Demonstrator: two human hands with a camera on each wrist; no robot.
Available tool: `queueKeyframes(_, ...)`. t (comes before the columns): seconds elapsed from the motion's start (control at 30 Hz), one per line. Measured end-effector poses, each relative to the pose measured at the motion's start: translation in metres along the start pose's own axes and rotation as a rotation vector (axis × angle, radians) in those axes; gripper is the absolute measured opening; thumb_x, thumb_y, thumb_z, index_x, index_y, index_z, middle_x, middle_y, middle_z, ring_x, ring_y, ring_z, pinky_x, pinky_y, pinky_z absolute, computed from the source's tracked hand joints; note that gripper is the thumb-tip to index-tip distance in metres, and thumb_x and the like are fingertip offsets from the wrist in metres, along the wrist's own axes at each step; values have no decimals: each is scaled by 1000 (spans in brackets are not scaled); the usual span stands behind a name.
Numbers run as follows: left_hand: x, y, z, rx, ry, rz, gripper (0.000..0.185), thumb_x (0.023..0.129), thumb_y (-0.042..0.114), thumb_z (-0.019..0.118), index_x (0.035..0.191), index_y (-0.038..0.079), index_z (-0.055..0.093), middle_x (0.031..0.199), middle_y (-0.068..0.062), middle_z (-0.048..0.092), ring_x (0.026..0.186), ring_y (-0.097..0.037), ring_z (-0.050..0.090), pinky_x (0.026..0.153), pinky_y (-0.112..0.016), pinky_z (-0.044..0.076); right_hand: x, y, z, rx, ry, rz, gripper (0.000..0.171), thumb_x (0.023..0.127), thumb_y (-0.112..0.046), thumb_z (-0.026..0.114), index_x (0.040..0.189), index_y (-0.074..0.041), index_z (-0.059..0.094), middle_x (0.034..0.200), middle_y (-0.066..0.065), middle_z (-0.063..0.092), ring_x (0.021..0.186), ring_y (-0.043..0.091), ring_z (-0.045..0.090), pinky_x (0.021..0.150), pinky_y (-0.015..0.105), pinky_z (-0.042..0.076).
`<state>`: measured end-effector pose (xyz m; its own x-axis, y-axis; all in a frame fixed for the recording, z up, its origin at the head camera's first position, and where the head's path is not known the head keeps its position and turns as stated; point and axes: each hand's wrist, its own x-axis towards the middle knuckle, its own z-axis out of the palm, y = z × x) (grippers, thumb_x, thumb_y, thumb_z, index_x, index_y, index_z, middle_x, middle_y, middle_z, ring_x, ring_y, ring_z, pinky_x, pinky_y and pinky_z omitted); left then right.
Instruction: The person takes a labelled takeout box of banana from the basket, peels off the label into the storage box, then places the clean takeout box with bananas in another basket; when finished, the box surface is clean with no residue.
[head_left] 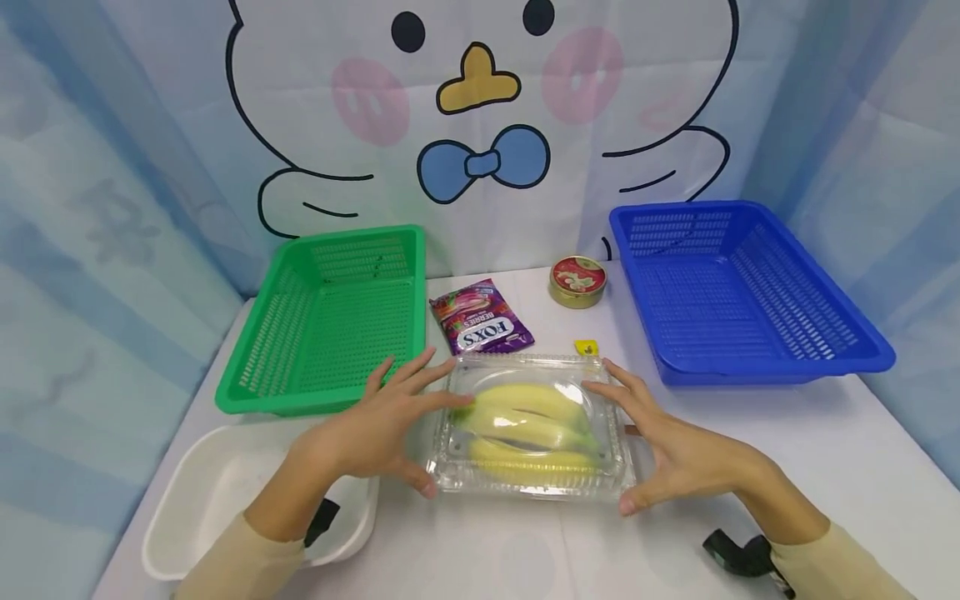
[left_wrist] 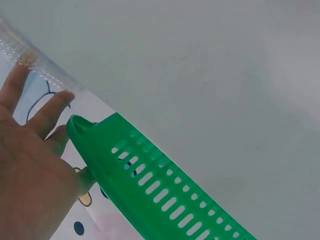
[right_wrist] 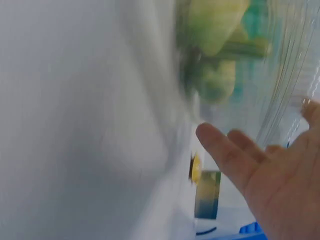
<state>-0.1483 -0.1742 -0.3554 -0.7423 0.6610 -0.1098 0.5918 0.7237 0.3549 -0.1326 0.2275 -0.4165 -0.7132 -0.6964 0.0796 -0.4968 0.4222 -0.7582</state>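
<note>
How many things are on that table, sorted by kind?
Baskets: 2, green basket and blue basket
White tub: 1
Clear box of bananas: 1
Sweets: 2, Fox's candy bag and round tin
Small yellow item: 1
Total: 7

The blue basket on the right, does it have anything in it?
Empty. The head view shows only bare mesh inside the blue basket.
</note>
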Motion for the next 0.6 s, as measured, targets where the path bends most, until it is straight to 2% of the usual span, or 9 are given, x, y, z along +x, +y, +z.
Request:
queueKeyframes(0.13,2,0,1,30,20,16,102,56,51,98,147,32,57,171,-5,21,160,-31,9,121,-68,-10,2,-6,-1,-31,34,59,112,77,-37,91,164,-26,20,170,12,-7,149,49,21,100,56,53)
queueKeyframes(0.3,5,2,1,11,-23,10,101,59,47,98,149,30,55,172,0,20,158,-26,21,121,-67,-12,0,-3,-2,4,61,81,105,80,-31,90,163,-27,26,171,13,-1,148,51,24,102,58,50)
queueKeyframes(0.4,6,2,0,3,-44,18,101,60,48,97,150,29,54,171,3,21,156,-25,25,119,-71,-11,0,-1,-1,13,76,82,103,79,-30,90,162,-27,29,171,12,1,149,52,23,103,58,49)
queueKeyframes(0.6,5,3,-1,-14,-51,18,94,68,52,92,150,27,54,172,5,19,157,-23,22,119,-73,-8,-1,1,-1,13,111,58,103,77,-29,93,161,-24,34,172,9,6,149,52,24,104,57,47)
